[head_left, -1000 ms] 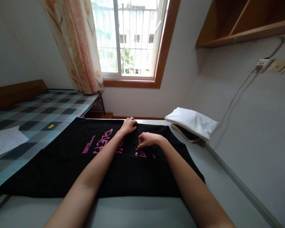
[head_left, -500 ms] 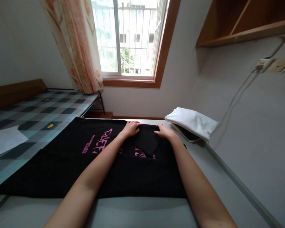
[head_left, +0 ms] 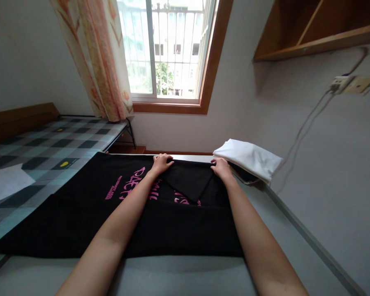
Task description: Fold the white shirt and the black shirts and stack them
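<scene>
A black garment with pink lettering (head_left: 80,218) lies spread over the pale table, its left part reaching over to the bed. A flap of it, perhaps a sleeve, is folded inward at the far edge, its point lying over the print. My left hand (head_left: 162,163) rests on the far edge left of the flap, fingers bent and a little apart. At the far right corner of the cloth, my right hand (head_left: 221,167) has its fingers curled on the fabric, pinching its edge.
A folded white cloth (head_left: 249,158) sits on a darker item at the table's far right, close beside my right hand. On the left stands a bed with a checked mattress (head_left: 61,143) and a paper sheet (head_left: 9,181). A wall shelf (head_left: 320,37) hangs upper right.
My hands have moved apart along the far edge, the left one leftward and the right one slightly rightward. More of the folded flap shows between them.
</scene>
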### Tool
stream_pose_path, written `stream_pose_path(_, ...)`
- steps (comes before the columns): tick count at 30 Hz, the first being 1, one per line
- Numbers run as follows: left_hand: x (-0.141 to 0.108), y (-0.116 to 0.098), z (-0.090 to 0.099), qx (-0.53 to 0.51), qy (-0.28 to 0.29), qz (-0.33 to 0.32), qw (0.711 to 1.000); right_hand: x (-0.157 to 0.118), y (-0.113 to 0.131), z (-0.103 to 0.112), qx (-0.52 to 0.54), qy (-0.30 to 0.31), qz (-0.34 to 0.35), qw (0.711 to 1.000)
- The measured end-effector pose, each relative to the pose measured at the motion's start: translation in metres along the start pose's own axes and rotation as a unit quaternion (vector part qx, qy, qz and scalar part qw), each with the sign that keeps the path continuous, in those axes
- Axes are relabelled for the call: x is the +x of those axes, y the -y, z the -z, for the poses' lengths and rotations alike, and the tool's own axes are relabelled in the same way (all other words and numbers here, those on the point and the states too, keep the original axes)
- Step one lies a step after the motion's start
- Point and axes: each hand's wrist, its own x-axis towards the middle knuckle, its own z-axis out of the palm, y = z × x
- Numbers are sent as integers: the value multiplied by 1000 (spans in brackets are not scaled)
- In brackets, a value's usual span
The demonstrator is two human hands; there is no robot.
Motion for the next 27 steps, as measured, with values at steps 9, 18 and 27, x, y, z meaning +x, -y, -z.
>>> stream_pose_path(9,-1,0,3,37,-17,-53,998,3,-9,7,21,16,-3,1000)
stream_pose_path(18,-8,-16,4,71,-52,9,996,-9,4,6,8,-48,-25,999)
stream_pose_path(27,-8,-35,0,97,-38,-109,989,-18,18,3,-35,-69,5,997)
